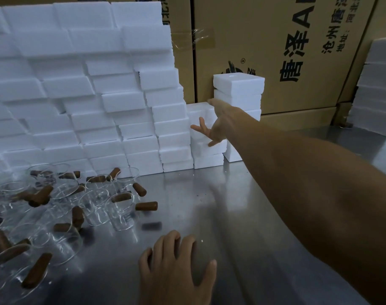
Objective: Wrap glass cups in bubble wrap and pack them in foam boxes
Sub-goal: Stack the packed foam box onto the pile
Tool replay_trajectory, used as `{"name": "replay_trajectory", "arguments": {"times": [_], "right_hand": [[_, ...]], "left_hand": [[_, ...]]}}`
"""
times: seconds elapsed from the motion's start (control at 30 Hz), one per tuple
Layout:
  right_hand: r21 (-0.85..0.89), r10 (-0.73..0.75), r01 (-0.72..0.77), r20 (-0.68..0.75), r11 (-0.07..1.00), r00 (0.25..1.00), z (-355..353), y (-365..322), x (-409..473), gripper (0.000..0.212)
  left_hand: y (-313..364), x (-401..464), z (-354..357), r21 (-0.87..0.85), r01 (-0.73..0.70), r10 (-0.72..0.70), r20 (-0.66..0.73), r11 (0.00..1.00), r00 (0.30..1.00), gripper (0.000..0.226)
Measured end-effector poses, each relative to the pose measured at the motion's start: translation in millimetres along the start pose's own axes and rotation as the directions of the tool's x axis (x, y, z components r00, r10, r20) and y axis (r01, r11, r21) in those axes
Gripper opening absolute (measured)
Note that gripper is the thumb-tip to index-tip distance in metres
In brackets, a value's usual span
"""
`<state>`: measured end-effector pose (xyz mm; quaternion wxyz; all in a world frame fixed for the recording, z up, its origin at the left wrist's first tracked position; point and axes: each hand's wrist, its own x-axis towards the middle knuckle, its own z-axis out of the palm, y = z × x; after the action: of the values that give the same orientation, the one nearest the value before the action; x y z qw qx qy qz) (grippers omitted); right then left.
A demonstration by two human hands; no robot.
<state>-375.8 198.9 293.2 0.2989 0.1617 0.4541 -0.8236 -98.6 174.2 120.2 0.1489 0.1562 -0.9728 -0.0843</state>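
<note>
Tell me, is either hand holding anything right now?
Nothing is held. The right hand reaches with spread fingers toward the short stack of foam boxes, no grip yet. The left hand rests flat on the metal table.

Dim, bluish light; soft glare streaks the steel table [209,194], and wide-angle distortion bends the edges.

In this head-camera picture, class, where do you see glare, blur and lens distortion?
Head view: glare streaks the steel table; the glass cups look smeared; wide-angle bending tilts the cardboard cartons and foam boxes; the right hand is fairly sharp.
</note>
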Motion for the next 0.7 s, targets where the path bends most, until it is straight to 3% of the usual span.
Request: {"name": "replay_trajectory", "arguments": {"times": [0.43,0.63,0.7], "right_hand": [[0.138,0.061,-0.054,-0.047,0.989,0.997,10.6,-4.2,14.6,0.083],[0.137,0.024,-0.022,-0.013,0.99,1.0,2.0,2.9,-4.8,0.096],[0.136,0.015,-0.014,-0.006,0.991,1.0,-5.5,7.0,-14.9,0.098]], "left_hand": [[-3.9,5.2,3.8,0.026,0.001,-0.002,0.037,1.0,0.999,0.053],[-3.4,3.0,3.8,-0.052,0.028,-0.029,-0.023,0.998,0.999,0.052],[-2.4,-0.2,4.7,-0.011,0.055,-0.055,0.024,0.998,0.998,0.062]]}}
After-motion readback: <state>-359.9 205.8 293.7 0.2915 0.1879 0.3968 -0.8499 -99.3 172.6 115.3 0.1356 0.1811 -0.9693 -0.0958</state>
